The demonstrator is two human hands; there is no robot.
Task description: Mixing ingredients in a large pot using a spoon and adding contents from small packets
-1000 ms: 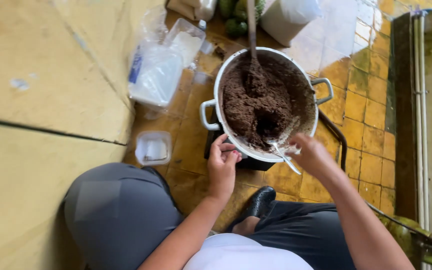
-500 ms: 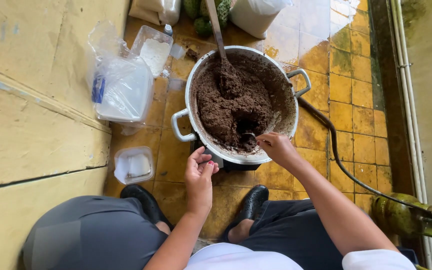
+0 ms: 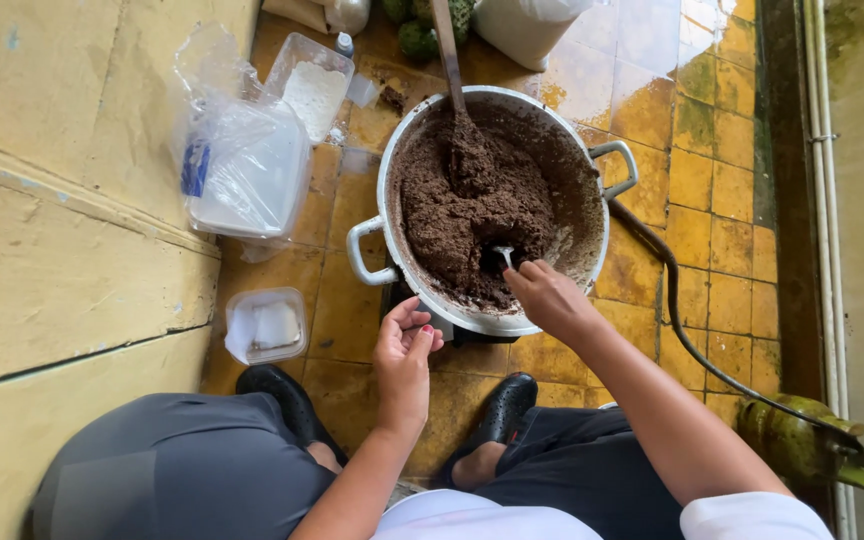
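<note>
Right hand (image 3: 549, 297) grips a spoon (image 3: 503, 256) dipped in brown mixture (image 3: 472, 215) | left hand (image 3: 404, 360) loosely curled, empty, just below pot (image 3: 597, 215) rim | pot sits on yellow tiled floor (image 3: 717, 170), wooden stirrer (image 3: 447, 45) standing inside

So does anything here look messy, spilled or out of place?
Mostly tidy. A few dark crumbs lie on the tiled floor beyond the pot. The right hand dips a spoon into the brown mix; the left hand hovers empty.

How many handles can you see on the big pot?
2: one grey loop handle on the large metal pot's left side, the other loop handle on its right side.
</note>
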